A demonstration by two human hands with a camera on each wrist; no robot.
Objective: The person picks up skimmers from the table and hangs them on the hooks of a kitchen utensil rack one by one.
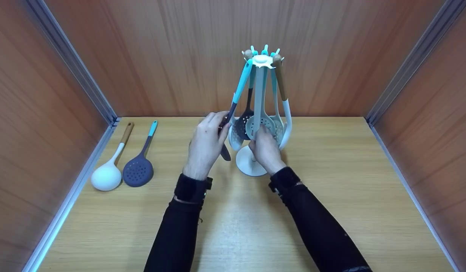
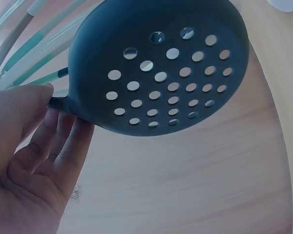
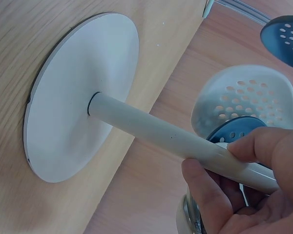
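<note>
My left hand (image 1: 205, 145) holds a dark skimmer with a turquoise handle (image 1: 242, 82), pinching it at the neck between thumb and fingers. Its perforated head (image 2: 161, 83) fills much of the left wrist view and appears edge-on from the head camera. The handle's top end is right at the hooked top (image 1: 262, 59) of a white utensil stand. With thumb and fingers, my right hand (image 1: 267, 148) grips the stand's pole (image 3: 146, 126) above its round base (image 3: 78, 97). Around the pole hang several utensils, among them another dark skimmer (image 1: 244, 126) and a pale green skimmer (image 1: 270, 124).
On the left of the wooden table lie a white ladle (image 1: 106, 176) with a brown handle and a dark skimmer (image 1: 138, 172) with a turquoise handle. Wood-grain panels (image 1: 180, 56) with metal edging enclose the back and both sides.
</note>
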